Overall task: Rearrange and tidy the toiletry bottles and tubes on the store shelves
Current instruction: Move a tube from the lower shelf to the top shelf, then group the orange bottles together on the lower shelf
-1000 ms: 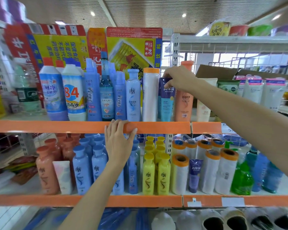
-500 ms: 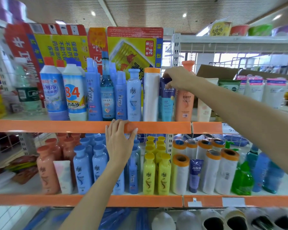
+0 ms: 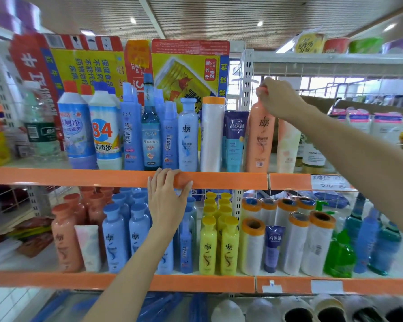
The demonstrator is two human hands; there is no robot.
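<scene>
Right hand grips a peach bottle on the upper shelf; left hand rests on the shelf edge.

The upper shelf (image 3: pixel 79 176) carries a row of upright bottles and tubes. The peach bottle (image 3: pixel 260 140) stands just beside a dark blue tube (image 3: pixel 234 140). The right hand (image 3: pixel 278 98) has its fingers curled round the bottle's cap. The left hand (image 3: pixel 166 201) lies with straight fingers over the orange edge.

Cap of the peach bottle (image 3: pixel 260 138) buried under the right hand (image 3: pixel 277 98). Just right of that grip, cream tube (image 3: pixel 287 145) top hidden by the wrist. Behind the left hand (image 3: pixel 168 201), blue bottles (image 3: pixel 186 238) partly covered.
</scene>
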